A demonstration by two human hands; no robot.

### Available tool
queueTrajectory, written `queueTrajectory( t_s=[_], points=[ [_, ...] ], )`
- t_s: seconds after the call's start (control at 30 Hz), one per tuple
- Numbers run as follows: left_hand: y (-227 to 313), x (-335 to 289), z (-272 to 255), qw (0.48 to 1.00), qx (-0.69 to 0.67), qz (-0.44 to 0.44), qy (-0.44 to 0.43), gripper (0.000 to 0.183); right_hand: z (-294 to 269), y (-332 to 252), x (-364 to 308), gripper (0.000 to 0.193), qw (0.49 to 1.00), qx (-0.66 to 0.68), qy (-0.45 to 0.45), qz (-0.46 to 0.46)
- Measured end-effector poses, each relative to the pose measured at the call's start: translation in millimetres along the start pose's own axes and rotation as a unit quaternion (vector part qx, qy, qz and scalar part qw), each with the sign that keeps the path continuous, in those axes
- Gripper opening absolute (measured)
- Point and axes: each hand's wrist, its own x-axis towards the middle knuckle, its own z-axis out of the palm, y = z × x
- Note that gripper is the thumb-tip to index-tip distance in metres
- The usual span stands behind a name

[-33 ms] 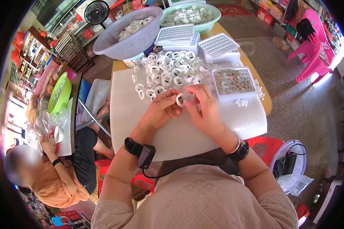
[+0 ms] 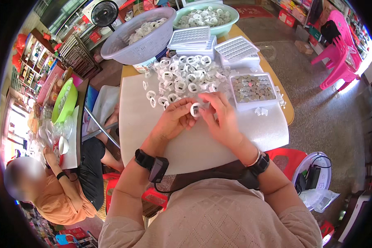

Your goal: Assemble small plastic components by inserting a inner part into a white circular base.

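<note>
Between the thumb and fingers of my left hand (image 2: 174, 118) is a small round white plastic piece (image 2: 195, 110) with a dark rectangular middle. My right hand (image 2: 221, 118) reaches in from the other side, its fingers bent and apart, tips close to the piece's right edge. Blur hides whether they touch it. Just beyond both hands lies a heap of similar white plastic pieces (image 2: 180, 84). To the right of the heap stands a white tray (image 2: 256, 104) filled with small metallic discs (image 2: 253, 89).
Stacked white moulded trays (image 2: 190, 36) and another stack (image 2: 237, 48) stand behind the heap. A lavender basket (image 2: 115, 51) and a pale green basin (image 2: 235, 18) hold more pieces. Small clear parts (image 2: 260, 111) lie by the disc tray. At left, another person (image 2: 66, 186) sits at a separate table.
The white piece has turned slightly, showing more of its dark middle. My right fingertips have drawn a little away from its face; both arms stay in place.
</note>
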Motion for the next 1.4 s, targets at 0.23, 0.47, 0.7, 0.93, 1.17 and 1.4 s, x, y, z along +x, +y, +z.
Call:
queueTrajectory(
  t_s=[0.23,0.47,0.7,0.93,1.17,1.4],
  points=[
    [0.2,-0.8,21.8,0.996,0.071,0.003,0.062,0.032,2.0,17.6,-5.4,0.009,0.986,0.131,-0.015,0.098],
    [-1.3,-3.4,15.5,0.984,0.11,0.073,0.124,0.032,2.0,17.6,-3.0,0.011,0.969,0.16,0.001,0.191],
    [13.8,-5.3,-1.4,0.978,-0.017,0.166,0.126,0.022,8.6,18.0,-0.6,0.026,0.947,-0.294,0.039,-0.126],
    [12.3,-6.2,-0.5,0.983,-0.023,0.151,0.1,0.021,12.1,18.5,-3.5,0.029,0.936,-0.33,-0.031,-0.119],
    [11.2,-4.9,-1.0,0.983,-0.024,0.152,0.104,0.02,16.9,15.9,-2.7,0.025,0.932,-0.353,0.011,-0.085],
    [9.0,-2.9,-2.3,0.984,-0.022,0.147,0.101,0.02,16.9,21.3,-6.2,0.023,0.976,-0.208,-0.006,-0.066]
  ],
)
